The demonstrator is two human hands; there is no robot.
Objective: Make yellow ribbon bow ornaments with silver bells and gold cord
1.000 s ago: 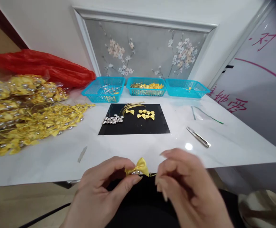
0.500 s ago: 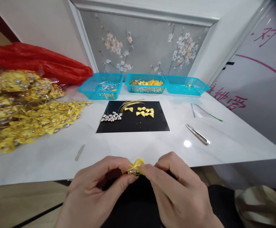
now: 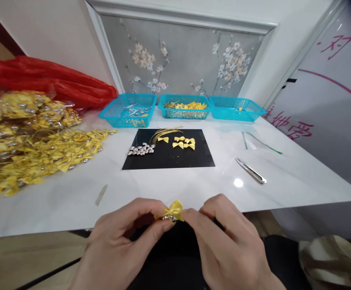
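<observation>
A yellow ribbon bow (image 3: 175, 209) with small silver beads (image 3: 168, 218) beneath its knot is held just off the table's front edge. My left hand (image 3: 127, 233) pinches the bow's left side between thumb and forefinger. At its right edge, my right hand (image 3: 224, 237) has its fingers closed in a pinch, the index fingertip touching or very near the ribbon. What lies between those right fingertips is hidden. Beyond the hands, a black mat (image 3: 163, 161) carries several yellow bows (image 3: 184, 142), a cluster of silver beads (image 3: 141, 150) and a bundle of gold cords (image 3: 165, 133).
Three blue baskets (image 3: 129, 121) line the back of the white table (image 3: 187, 185). Thread snips (image 3: 250, 170) lie to the right, near a green tie (image 3: 264, 143). Finished yellow bow strings (image 3: 51, 157) and a red bag (image 3: 42, 78) fill the left side.
My right fingertips have drawn back slightly to the right, uncovering more of the bow's right loop. My left hand keeps its pinch in the same place.
</observation>
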